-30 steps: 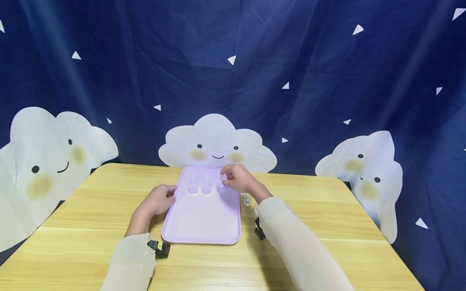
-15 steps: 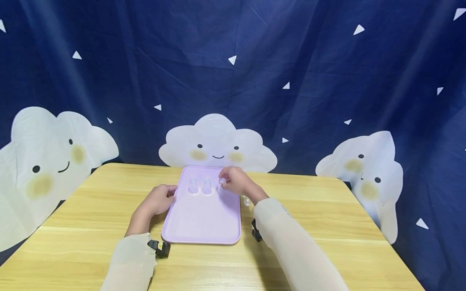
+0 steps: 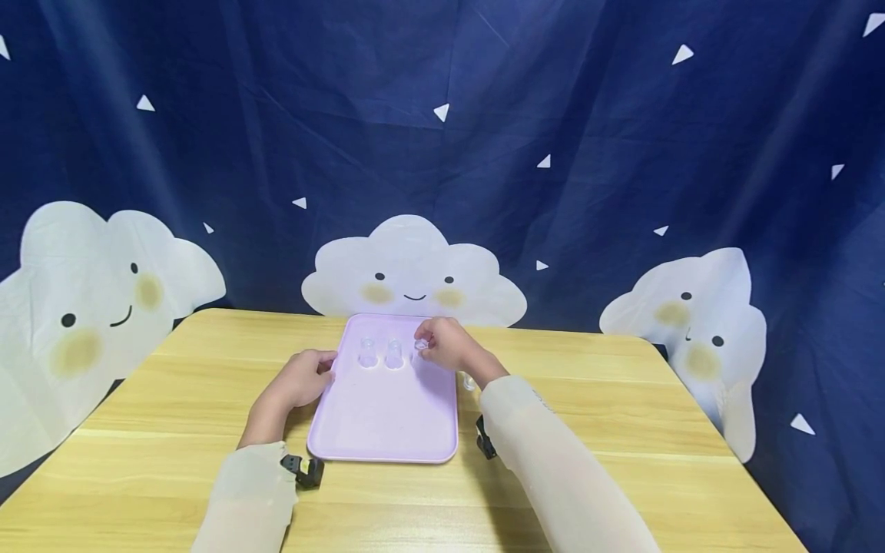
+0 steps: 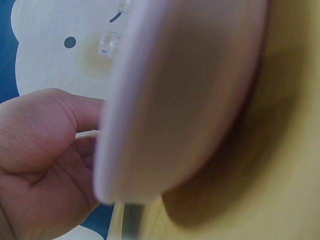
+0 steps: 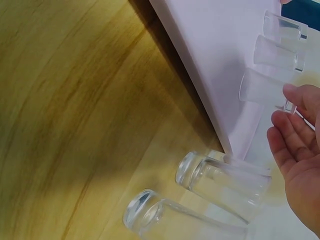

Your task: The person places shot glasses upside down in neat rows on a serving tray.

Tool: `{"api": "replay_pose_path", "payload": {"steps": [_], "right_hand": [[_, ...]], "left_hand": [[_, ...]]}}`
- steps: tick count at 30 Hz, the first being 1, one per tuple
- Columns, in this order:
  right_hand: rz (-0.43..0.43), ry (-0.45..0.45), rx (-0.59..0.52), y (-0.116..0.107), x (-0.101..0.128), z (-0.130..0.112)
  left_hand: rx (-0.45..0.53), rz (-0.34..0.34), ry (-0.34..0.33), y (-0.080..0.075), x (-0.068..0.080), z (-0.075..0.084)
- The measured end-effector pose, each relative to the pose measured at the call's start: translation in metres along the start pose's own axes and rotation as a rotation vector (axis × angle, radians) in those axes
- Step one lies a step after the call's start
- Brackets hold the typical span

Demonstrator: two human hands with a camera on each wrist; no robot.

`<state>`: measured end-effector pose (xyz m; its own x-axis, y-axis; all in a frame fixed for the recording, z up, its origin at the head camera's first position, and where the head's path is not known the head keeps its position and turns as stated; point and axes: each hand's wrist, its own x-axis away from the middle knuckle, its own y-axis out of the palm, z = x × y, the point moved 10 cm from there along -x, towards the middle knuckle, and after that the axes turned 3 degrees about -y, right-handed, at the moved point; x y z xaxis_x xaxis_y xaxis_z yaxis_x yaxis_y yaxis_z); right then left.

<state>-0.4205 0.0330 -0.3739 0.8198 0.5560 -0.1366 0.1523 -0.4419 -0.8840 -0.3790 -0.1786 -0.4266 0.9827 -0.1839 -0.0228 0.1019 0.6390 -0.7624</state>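
Note:
A lilac tray (image 3: 387, 415) lies lengthwise on the wooden table (image 3: 622, 415). My left hand (image 3: 300, 380) grips its left rim, thumb on top, and fills the lower left of the left wrist view (image 4: 40, 150) beside the tray (image 4: 185, 90). My right hand (image 3: 445, 346) pinches the rim of a small clear glass (image 3: 421, 346) standing at the tray's far end. In the right wrist view the fingertips (image 5: 297, 97) meet that glass (image 5: 260, 87). Two more clear glasses (image 3: 366, 352) (image 3: 394, 352) stand in a row to its left.
Off the tray's right edge, two further clear glasses (image 5: 225, 182) (image 5: 165, 217) stand on the table; one glass (image 3: 469, 381) shows behind my right forearm in the head view. A dark blue cloth with white clouds (image 3: 412, 269) hangs behind the table.
My right hand has shifted slightly left and down with the glass, bringing it onto the tray beside the other two. The left hand and tray have not moved.

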Motion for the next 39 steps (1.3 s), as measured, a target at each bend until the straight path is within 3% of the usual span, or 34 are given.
{"api": "replay_pose_path", "payload": {"steps": [15,21,39], "right_hand": [[-0.007,0.003,-0.014,-0.008,0.003,-0.002],[0.001,0.000,-0.068,-0.024,0.007,-0.005],[0.068,-0.054,0.006,-0.073,0.046,0.007]], "left_hand": [[0.012,-0.002,0.003,0.000,0.001,0.002],[0.009,-0.005,-0.002,0.000,0.001,0.002],[0.013,-0.008,0.004,0.000,0.001,0.003]]}}
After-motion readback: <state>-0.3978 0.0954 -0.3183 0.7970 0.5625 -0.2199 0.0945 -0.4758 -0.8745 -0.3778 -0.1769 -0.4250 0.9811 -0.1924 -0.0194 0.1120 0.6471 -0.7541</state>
